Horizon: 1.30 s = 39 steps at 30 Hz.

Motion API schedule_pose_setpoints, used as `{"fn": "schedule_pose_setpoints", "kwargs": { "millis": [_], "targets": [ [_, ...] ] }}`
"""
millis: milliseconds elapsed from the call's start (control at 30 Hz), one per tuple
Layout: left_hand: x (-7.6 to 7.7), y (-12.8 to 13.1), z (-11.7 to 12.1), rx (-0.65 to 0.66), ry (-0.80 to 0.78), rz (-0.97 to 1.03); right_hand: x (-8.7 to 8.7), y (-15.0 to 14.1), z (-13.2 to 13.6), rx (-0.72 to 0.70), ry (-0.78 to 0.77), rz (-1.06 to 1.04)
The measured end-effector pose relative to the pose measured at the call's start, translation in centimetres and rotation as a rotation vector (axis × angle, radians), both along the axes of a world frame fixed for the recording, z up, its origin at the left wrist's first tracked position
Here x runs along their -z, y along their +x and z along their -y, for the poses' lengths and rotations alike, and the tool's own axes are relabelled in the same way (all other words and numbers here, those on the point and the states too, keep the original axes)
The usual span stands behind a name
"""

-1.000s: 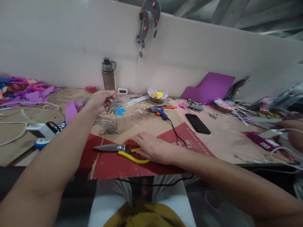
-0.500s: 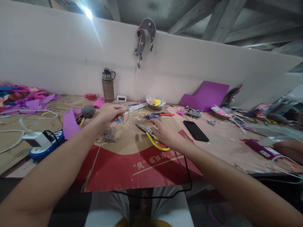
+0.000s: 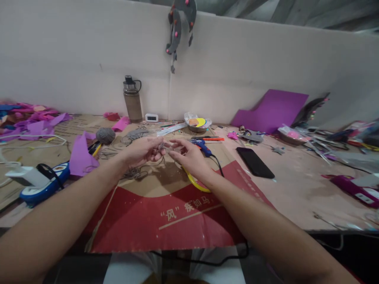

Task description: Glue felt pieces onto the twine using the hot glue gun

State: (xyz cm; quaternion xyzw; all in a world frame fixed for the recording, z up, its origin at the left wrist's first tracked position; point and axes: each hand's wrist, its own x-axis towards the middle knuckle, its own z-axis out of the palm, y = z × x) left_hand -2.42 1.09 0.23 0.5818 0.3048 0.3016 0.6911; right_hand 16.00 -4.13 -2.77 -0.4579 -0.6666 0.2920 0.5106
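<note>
My left hand (image 3: 145,152) is closed, pinching grey yarn (image 3: 162,146) above the cardboard sheet (image 3: 154,185). My right hand (image 3: 191,157) meets it from the right, its fingertips closed at the same bit of yarn; the exact hold is blurred. Beneath the right hand lie scissors, of which a yellow handle (image 3: 195,185) shows. A loose tangle of grey yarn (image 3: 132,172) rests below my left wrist. Just beyond the right hand is a blue hot glue gun (image 3: 204,146) with a black cord. A ball of grey yarn (image 3: 106,135) sits farther left.
A water bottle (image 3: 132,100) and a small white digital clock (image 3: 151,118) stand by the wall. A black phone (image 3: 255,162) lies to the right. Purple felt (image 3: 82,156) and a blue power strip (image 3: 44,185) are at the left. A bowl (image 3: 197,127) holds small pieces.
My right hand has left the scissors and moved left and up to the yarn at my left fingertips. The view has tilted down, and the glue gun shows more fully.
</note>
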Motion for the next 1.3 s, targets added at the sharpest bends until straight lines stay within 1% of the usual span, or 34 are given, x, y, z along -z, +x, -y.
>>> {"fn": "schedule_pose_setpoints", "kwargs": {
  "millis": [67, 133, 300, 367, 533, 700, 833, 900, 1000, 1133, 1233, 1300],
  "targets": [
    [0.2, 0.2, 0.1, -0.011, -0.047, 0.041, -0.2, 0.1, 0.1, 0.067, 0.106, 0.051],
    [0.4, 0.4, 0.2, -0.01, -0.073, 0.063, -0.4, -0.1, 0.3, 0.089, 0.18, 0.063],
    [0.7, 0.7, 0.5, 0.027, -0.055, 0.045, -0.2, -0.5, 0.7, 0.077, 0.233, 0.08],
    [0.6, 0.8, 0.6, 0.04, -0.03, 0.037, -0.1, -0.5, 0.6, 0.091, 0.219, 0.053],
    [0.4, 0.8, 0.8, 0.048, 0.016, 0.022, 0.0, -0.3, 0.4, 0.125, 0.123, -0.047],
    [0.7, 0.7, 0.5, 0.038, 0.001, 0.045, -0.1, -0.5, 0.5, 0.091, 0.076, -0.018],
    [0.8, 0.7, 0.6, 0.076, 0.037, 0.023, 0.2, -0.4, 0.3, 0.107, 0.084, 0.013],
    [0.7, 0.7, 0.7, 0.09, 0.067, 0.006, 0.3, -0.4, 0.1, 0.092, 0.085, -0.005],
    [0.4, 0.8, 1.1, 0.069, 0.111, -0.057, 0.2, -0.4, 0.0, 0.061, 0.066, -0.095],
    [0.1, 0.8, 1.3, 0.053, 0.152, -0.181, -0.2, -0.2, -0.2, 0.023, -0.008, -0.227],
    [0.1, 0.8, 1.3, -0.002, 0.187, -0.253, -0.3, -0.2, -0.3, 0.015, -0.055, -0.3],
    [0.1, 0.8, 1.2, -0.046, 0.198, -0.261, -0.2, -0.3, -0.4, -0.02, -0.06, -0.353]
  ]
}}
